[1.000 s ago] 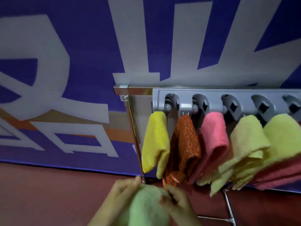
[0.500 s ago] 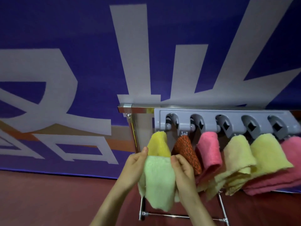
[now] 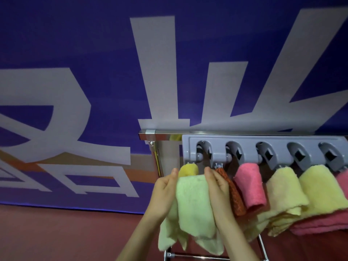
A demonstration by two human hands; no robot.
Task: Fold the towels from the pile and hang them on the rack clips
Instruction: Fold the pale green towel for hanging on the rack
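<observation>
A folded light green towel [image 3: 194, 208] hangs between my hands, just below the grey clip rack [image 3: 263, 147]. My left hand [image 3: 165, 193] grips its left top edge and my right hand [image 3: 218, 189] grips its right top edge. Its top lies over the lower part of a yellow towel [image 3: 189, 169] that hangs from the leftmost clip. To the right hang an orange towel [image 3: 233, 194], a pink towel [image 3: 250, 185], a pale yellow towel [image 3: 284, 191] and a brighter yellow towel [image 3: 323, 187].
The rack is fixed to a chrome frame [image 3: 156, 159] with a low crossbar [image 3: 197, 256]. Behind stands a purple banner [image 3: 94, 72] with large white shapes. A dark red floor [image 3: 66, 232] lies below. More pink cloth [image 3: 320, 223] hangs at the lower right.
Both hands have lifted the green towel from low in the view up to the rack's left end. The view has tilted, so the rack sits lower in the frame.
</observation>
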